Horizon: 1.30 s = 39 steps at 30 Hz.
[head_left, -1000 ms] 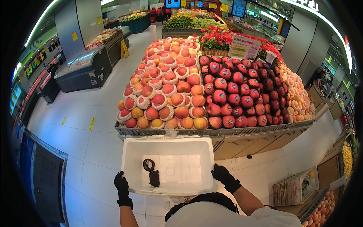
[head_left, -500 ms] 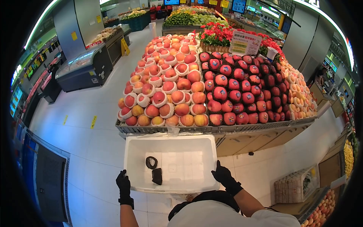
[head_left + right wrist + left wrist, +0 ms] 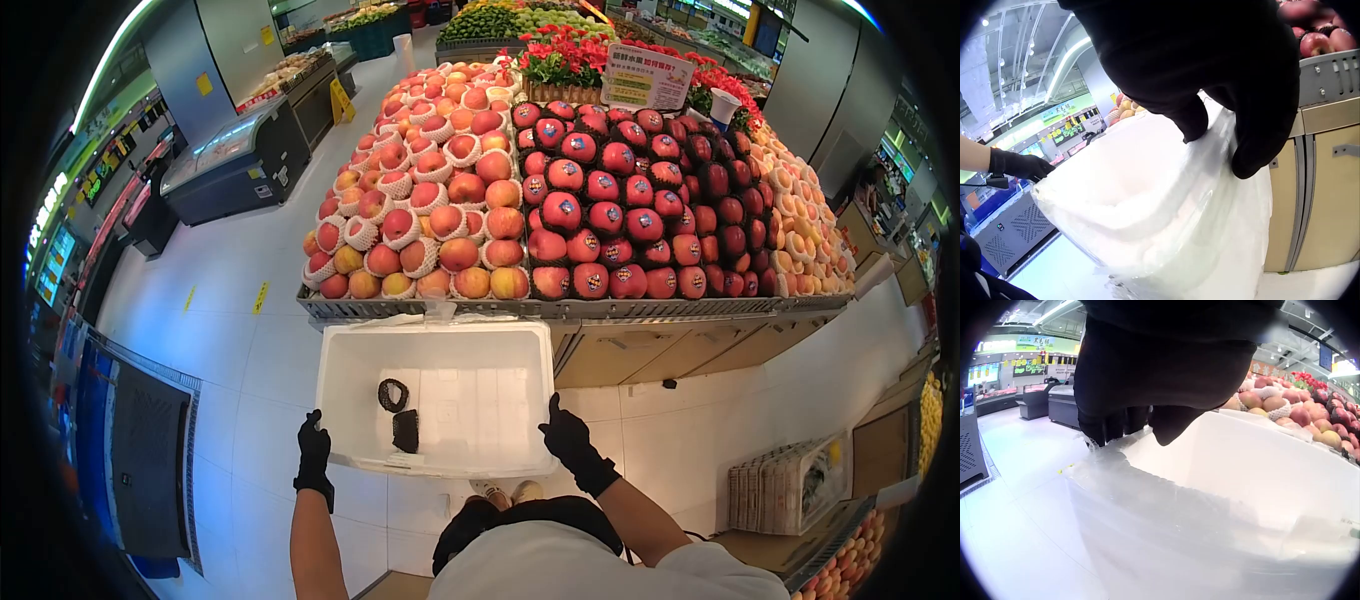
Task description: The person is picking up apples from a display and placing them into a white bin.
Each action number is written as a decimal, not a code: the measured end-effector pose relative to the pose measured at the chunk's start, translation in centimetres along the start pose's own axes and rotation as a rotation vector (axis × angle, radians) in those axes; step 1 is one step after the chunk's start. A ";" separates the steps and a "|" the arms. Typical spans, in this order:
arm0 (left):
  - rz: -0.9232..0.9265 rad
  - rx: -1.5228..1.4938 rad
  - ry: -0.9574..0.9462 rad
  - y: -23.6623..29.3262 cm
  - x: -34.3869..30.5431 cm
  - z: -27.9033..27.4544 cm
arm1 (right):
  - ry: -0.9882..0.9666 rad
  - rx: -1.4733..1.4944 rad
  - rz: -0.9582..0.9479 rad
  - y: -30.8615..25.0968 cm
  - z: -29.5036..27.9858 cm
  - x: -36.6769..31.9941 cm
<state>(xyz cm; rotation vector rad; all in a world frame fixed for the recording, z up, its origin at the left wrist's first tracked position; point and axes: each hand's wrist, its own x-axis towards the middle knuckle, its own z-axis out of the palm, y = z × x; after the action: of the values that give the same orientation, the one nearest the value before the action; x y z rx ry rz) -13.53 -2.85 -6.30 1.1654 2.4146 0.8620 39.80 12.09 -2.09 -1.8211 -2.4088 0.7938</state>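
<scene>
As left hand (image 3: 313,452) and right hand (image 3: 567,438) grip it, the white box (image 3: 485,395) holds dark scraps (image 3: 405,430).

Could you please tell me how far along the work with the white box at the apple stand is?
Done: the white box is up by the front edge of the apple display. It is nearly empty, with only two small dark pieces inside. In hand: the left hand and right hand grip its near corners and hold it in the air. Left, probably: setting it down or filling it.
</scene>
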 end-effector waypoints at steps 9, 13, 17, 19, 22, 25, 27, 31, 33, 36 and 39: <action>-0.326 -0.010 -0.158 -6.5 3.8 3.5 | 0.071 0.093 -0.034 0.8 0.8 -0.2; -0.269 0.228 -0.046 -0.3 -0.1 2.6 | 0.204 0.066 -0.117 1.8 2.2 -0.4; -0.172 0.348 -0.005 0.1 -0.7 3.7 | 0.301 -0.088 -0.103 3.3 4.2 -0.3; -0.172 0.350 -0.016 2.0 -1.4 4.9 | 0.233 -0.029 -0.026 4.4 3.1 -0.6; -0.280 0.451 -0.034 9.6 -4.9 6.1 | 0.186 0.058 0.010 6.8 0.6 -2.2; -0.188 0.426 -0.028 10.0 -6.1 7.8 | 0.146 0.102 0.069 9.0 -1.7 -3.8; -0.097 0.306 -0.074 8.7 -6.2 8.8 | 0.187 0.070 0.074 10.8 -2.0 -4.5; 0.015 0.260 -0.093 12.2 -8.7 8.4 | 0.174 0.102 0.135 13.8 -4.1 -5.8; 0.192 0.301 -0.078 10.8 -8.4 9.3 | 0.240 0.098 0.118 16.0 -4.1 -6.0; 0.335 0.315 -0.137 10.5 -8.6 9.6 | 0.216 0.039 0.163 18.3 -5.2 -6.3; 0.372 0.336 -0.235 12.7 -8.7 9.7 | 0.242 0.043 0.187 20.7 -5.8 -6.7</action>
<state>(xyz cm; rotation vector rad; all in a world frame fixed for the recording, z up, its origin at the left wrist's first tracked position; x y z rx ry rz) 4.41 0.12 -5.29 1.7723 2.2368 0.3848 62.30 12.15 -3.52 -2.0162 -2.0841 0.5889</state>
